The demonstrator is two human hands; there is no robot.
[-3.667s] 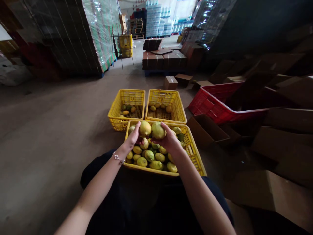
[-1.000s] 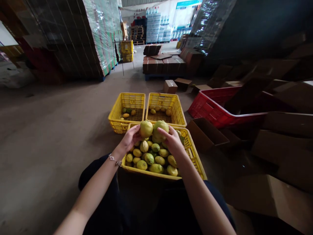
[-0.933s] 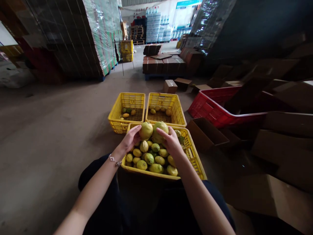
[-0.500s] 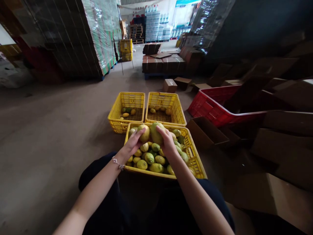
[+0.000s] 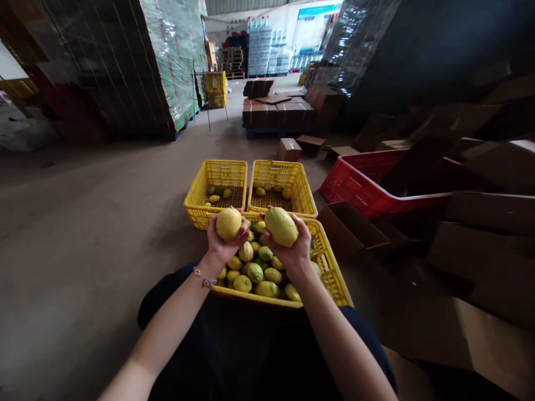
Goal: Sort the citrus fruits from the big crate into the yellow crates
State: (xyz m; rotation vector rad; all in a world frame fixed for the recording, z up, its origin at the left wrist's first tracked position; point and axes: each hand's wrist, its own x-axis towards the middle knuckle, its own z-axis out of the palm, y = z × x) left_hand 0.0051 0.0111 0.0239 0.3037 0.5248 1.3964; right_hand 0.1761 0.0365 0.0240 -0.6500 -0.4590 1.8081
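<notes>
A round yellow lemon rests in my left hand, palm up with the fingers curled round it. My right hand cradles a larger, oval yellow-green lemon in the same way. Both are held apart above the near yellow crate, which is filled with many green and yellow lemons. Behind it, the far left yellow crate and the far right yellow crate each hold a few lemons on their floors.
To the right lie a red crate and an open cardboard box, with more cardboard beyond. Stacked cartons sit on a pallet ahead. A tall plastic-wrapped stack stands at the left, beside the bare floor.
My hands have turned palm up and moved apart, so both lemons now lie exposed in them. The crates have stayed in place.
</notes>
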